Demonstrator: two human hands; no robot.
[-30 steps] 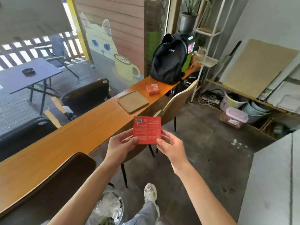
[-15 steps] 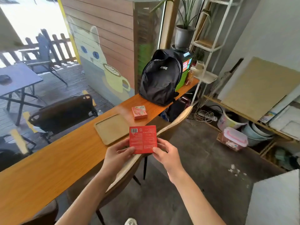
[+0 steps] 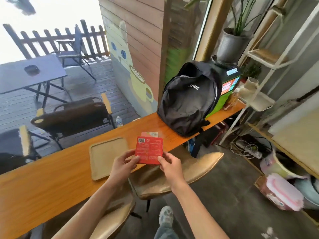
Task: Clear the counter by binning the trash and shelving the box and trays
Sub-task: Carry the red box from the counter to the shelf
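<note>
Both hands, left hand (image 3: 123, 165) and right hand (image 3: 170, 167), fingers pinching red box (image 3: 149, 150) by its lower corners; box print blurred, second box (image 3: 151, 134) behind mostly hidden; tray (image 3: 103, 156) left of fingers on tabletop (image 3: 51, 178).

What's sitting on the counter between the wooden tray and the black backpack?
In the head view, a small second box, mostly hidden behind the red box both hands hold, lies there.

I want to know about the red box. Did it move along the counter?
Yes. The red box, in both hands, went along the counter toward the backpack, now beside the tray.
</note>
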